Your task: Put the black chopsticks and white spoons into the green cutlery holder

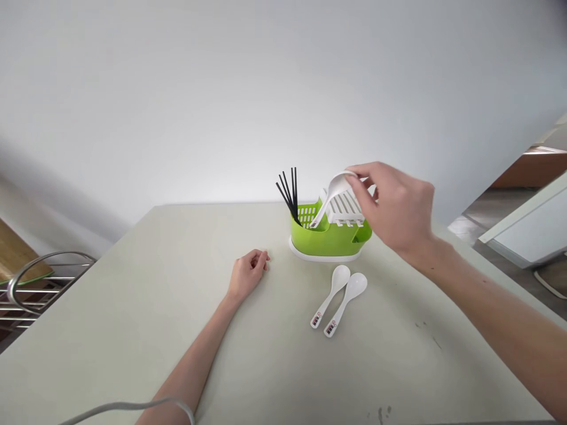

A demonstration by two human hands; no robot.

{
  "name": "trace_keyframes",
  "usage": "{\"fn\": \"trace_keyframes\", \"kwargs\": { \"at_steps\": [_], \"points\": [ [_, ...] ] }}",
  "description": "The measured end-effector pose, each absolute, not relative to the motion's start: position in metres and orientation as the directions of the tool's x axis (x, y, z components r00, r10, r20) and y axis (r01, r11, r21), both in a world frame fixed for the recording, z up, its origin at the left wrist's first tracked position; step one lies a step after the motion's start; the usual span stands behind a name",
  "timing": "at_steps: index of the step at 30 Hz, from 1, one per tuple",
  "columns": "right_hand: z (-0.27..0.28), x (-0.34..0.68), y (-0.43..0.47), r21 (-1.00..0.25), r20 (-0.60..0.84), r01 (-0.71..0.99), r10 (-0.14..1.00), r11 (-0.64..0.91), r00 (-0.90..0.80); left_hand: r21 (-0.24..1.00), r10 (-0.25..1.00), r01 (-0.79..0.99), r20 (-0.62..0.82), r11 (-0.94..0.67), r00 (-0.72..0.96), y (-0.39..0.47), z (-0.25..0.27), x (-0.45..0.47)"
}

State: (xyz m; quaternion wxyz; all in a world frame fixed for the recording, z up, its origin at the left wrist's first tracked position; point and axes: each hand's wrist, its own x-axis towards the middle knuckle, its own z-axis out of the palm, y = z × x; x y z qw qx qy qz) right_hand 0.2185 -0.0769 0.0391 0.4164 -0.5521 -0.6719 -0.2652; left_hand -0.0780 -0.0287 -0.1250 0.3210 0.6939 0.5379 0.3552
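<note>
My right hand pinches a white spoon by its bowl, with the handle slanting down to the left over a green utensil holder. The handle's tip is at the holder's left compartment; whether it touches anything inside I cannot tell. Several black chopsticks lean in that compartment. The holder has a white slatted part on its right and a white base. In front of it lie two more white spoons, side by side, bowls away from me. My left hand rests on the table with curled fingers, left of the holder.
The pale table reaches up to a white wall. Beyond its left edge stands a metal rack with a wooden board. A grey cable crosses my left forearm. White furniture stands to the right.
</note>
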Motion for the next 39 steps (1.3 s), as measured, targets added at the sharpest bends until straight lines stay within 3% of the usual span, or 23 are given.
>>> {"fn": "trace_keyframes", "kwargs": {
  "at_steps": [8,17,24,28,32,35,39],
  "points": [
    [0.015,0.181,-0.056,0.108,0.760,0.951,0.592,0.291,-0.268,0.834,0.976,0.511,0.143,-0.208,0.164,-0.030,-0.125,-0.078],
    [0.013,0.146,-0.033,0.189,0.459,0.917,0.794,0.351,-0.398,0.840,0.975,0.500,0.140,-0.210,0.174,-0.028,-0.130,-0.080],
    [0.010,0.141,-0.030,0.119,0.392,0.928,0.842,0.354,-0.372,0.839,0.973,0.500,0.141,-0.215,0.181,-0.027,-0.129,-0.079],
    [0.011,0.162,-0.068,-0.050,0.476,0.861,0.771,0.505,-0.424,0.846,0.974,0.490,0.138,-0.209,0.178,-0.028,-0.128,-0.079],
    [0.003,0.199,-0.115,-0.200,0.418,0.752,0.749,0.628,-0.514,0.849,0.975,0.486,0.136,-0.206,0.175,-0.030,-0.128,-0.079],
    [-0.016,0.231,-0.136,-0.215,0.322,0.820,0.831,0.530,-0.453,0.846,0.976,0.493,0.138,-0.205,0.171,-0.030,-0.128,-0.079],
    [-0.051,0.268,-0.142,-0.230,0.163,0.933,0.956,0.277,-0.244,0.833,0.975,0.511,0.144,-0.212,0.170,-0.032,-0.127,-0.078]
  ]
}}
